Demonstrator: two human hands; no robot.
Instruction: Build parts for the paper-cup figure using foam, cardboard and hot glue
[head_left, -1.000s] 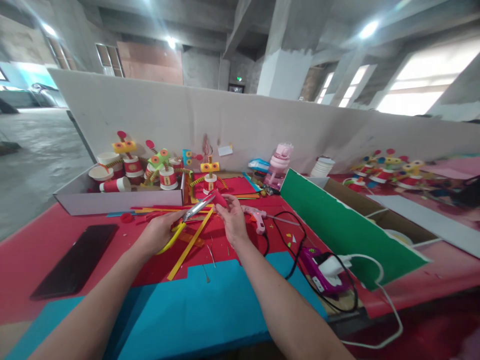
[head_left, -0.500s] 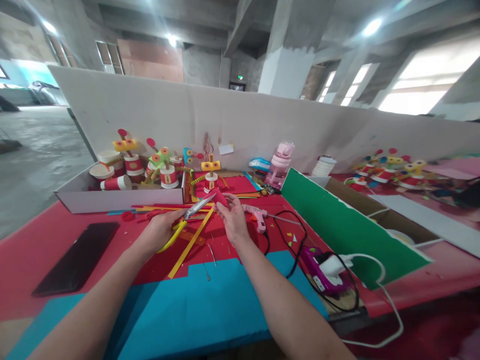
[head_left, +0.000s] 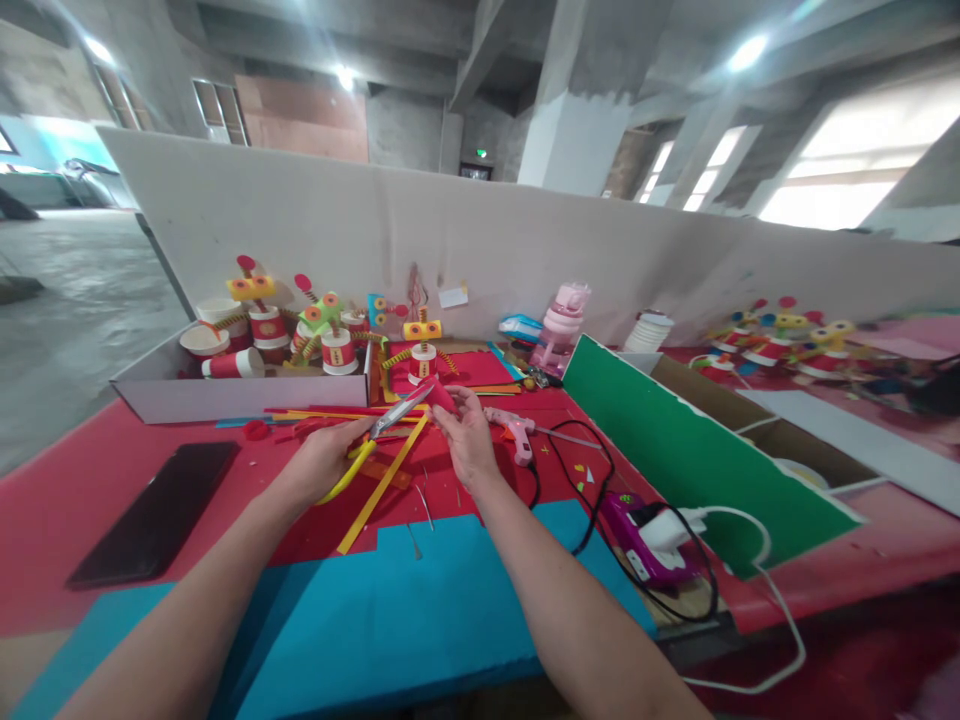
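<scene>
My left hand [head_left: 324, 462] is closed round the yellow handles of a pair of scissors [head_left: 384, 422], whose blades point up and to the right. The blades reach a small piece of red paper [head_left: 441, 396], pinched in the fingers of my right hand [head_left: 469, 440]. Whether the blades are apart at the paper I cannot tell. Just behind the paper stands a paper-cup figure [head_left: 422, 350] with a yellow head and coiled arms. A yellow paper strip [head_left: 382, 488] lies on the table below the hands, and a pink glue gun [head_left: 514, 430] rests right of my right hand.
A white box [head_left: 247, 398] of cup figures stands back left, a black phone-like slab [head_left: 156, 512] in front of it. On the right are a purple power strip [head_left: 651, 545] with cables and a green-sided box [head_left: 697, 450]. A pink bottle [head_left: 561, 325] stands at the back.
Almost nothing differs. Both hands, the scissors and the red paper keep practically the same place; the whole view has shifted very slightly.
</scene>
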